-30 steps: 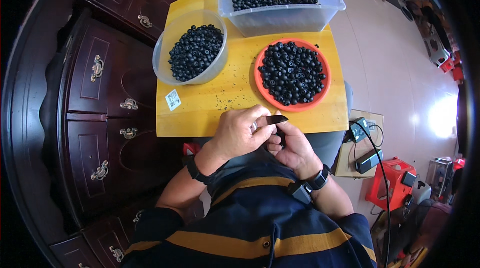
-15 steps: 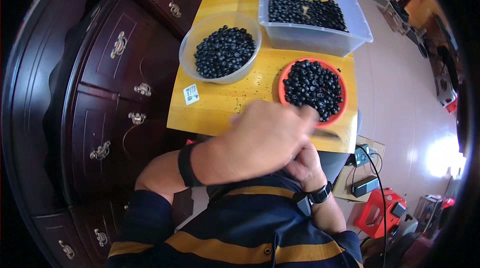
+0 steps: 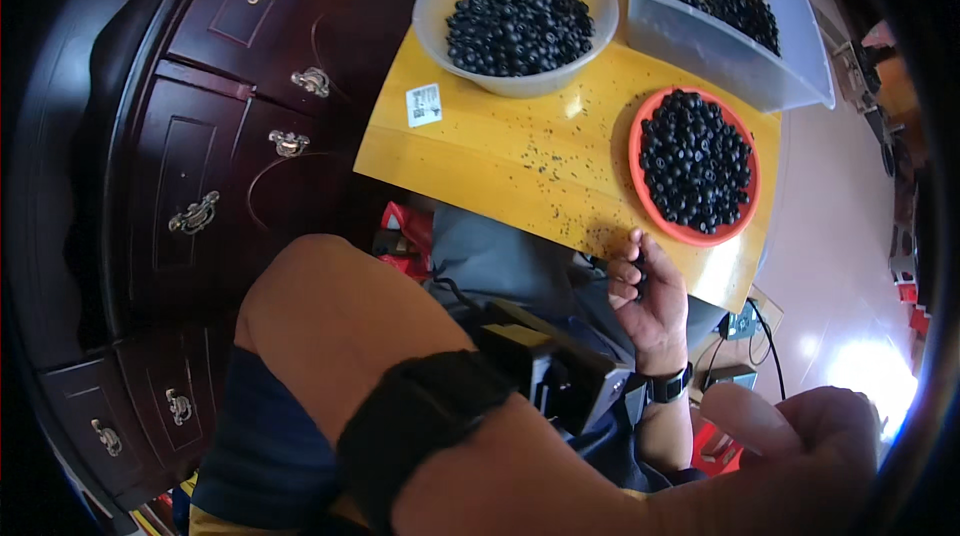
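Note:
My right hand (image 3: 655,301), with a watch on its wrist, is palm up just off the table's front edge. Its fingers curl round something small and dark, seemingly a blueberry (image 3: 640,274). Just beyond the fingertips stands a red-orange bowl (image 3: 637,168) heaped with blue-black berries that look like blueberries (image 3: 695,161). My left arm, banded in black, crosses in front of my body. The left hand (image 3: 825,441) is very near the camera at the lower right, a digit stretched out and the others bent; what it may hold is hidden.
A round translucent bowl (image 3: 435,41) of berries stands on the yellow table (image 3: 480,151), with a rectangular clear bin (image 3: 700,48) of berries farther right. A white label (image 3: 424,105) and dark crumbs lie on the wood. Dark drawers (image 3: 225,151) stand left; a cable (image 3: 768,341) hangs right.
My left hand has left the right hand and swung right and up close to the camera. The right hand now shows, palm up, near the red-orange bowl. The view has shifted.

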### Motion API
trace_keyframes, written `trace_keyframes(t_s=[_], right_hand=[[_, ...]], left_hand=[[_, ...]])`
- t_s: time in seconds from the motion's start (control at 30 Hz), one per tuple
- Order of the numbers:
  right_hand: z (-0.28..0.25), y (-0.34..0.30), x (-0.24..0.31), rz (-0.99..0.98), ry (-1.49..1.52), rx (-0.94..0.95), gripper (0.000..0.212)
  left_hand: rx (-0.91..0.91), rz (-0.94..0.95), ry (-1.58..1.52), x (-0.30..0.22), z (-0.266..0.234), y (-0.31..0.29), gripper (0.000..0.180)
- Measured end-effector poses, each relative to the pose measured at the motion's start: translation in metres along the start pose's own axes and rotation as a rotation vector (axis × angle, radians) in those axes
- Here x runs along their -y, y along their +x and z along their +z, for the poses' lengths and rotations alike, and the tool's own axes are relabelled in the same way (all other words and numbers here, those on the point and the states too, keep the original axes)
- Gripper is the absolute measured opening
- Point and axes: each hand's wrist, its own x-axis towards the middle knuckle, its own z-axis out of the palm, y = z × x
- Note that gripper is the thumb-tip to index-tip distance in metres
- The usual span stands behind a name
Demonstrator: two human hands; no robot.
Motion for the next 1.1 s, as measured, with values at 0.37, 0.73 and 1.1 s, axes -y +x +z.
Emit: trace_keyframes(t_s=[0.37,0.73,1.1], right_hand=[[0.009,-0.001,-0.002,-0.034,-0.011,0.081,0.021],[0.003,0.002,0.007,-0.059,0.055,0.189,0.041],[0.022,-0.004,0.0,-0.014,0.062,0.244,0.053]], left_hand=[[0.152,-0.131,-0.034,-0.007,-0.03,-0.012,0.027],[-0.082,-0.19,-0.284,0.074,0.05,-0.004,0.029],[-0.167,-0.364,-0.658,0.057,0.177,-0.023,0.028]])
